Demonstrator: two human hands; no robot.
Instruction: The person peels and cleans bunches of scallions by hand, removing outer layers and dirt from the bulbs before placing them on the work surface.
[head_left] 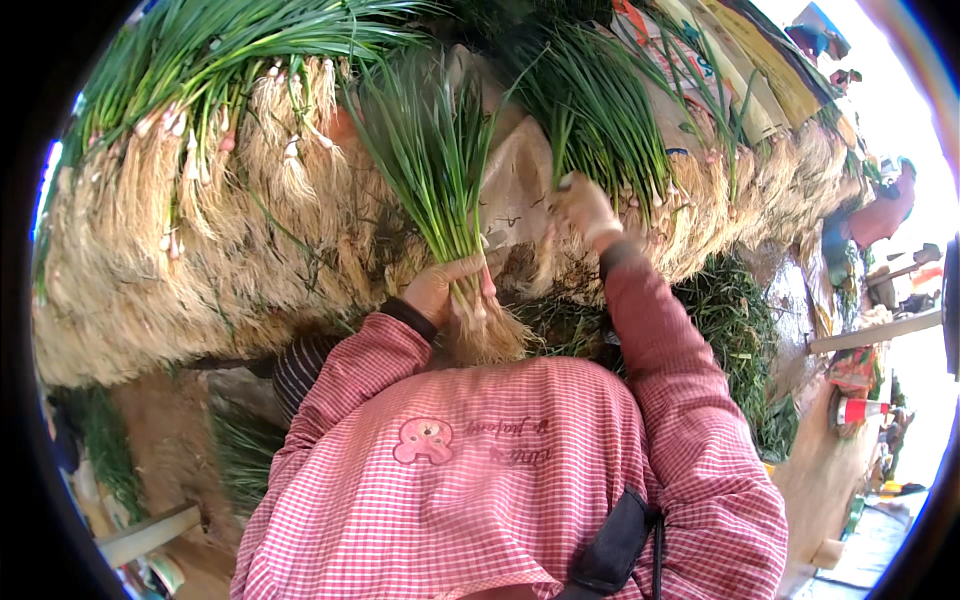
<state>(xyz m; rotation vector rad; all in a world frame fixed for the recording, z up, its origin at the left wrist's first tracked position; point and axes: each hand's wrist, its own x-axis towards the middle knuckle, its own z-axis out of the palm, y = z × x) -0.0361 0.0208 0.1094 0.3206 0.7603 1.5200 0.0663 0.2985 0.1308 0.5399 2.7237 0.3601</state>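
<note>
Left hand: the left hand (440,288) is sitting just left of the frame's centre, its fingers curling together around the base of a bunch of green onions (440,180), pinching the stalks just above the roots
Held bunch: it is standing nearly upright in the grip, green leaves fanning toward the upper centre, pale stringy roots (490,335) hanging below the hand against the chest
Right hand: the right hand (585,212) is reaching up right of centre into a second clump of green onions (600,110); the fingers are closing among its stalks near the white bulbs, though how tightly they are pinching cannot be told
Sleeves: both arms are wearing a red-and-white checked smock (500,480), which is filling the lower middle of the frame
Heap: a big pile of onions (180,230) is lying across the upper left, tan roots facing the camera and green tops trailing toward the top edge; more rooted bundles (790,170) are running along the upper right
Trimmings: dark green cuttings (740,330) are lying at centre right, below the right forearm
Strap: a black strap (615,545) is crossing the smock at the lower edge
Background: another person in red (885,215) is bending at the far right
</note>
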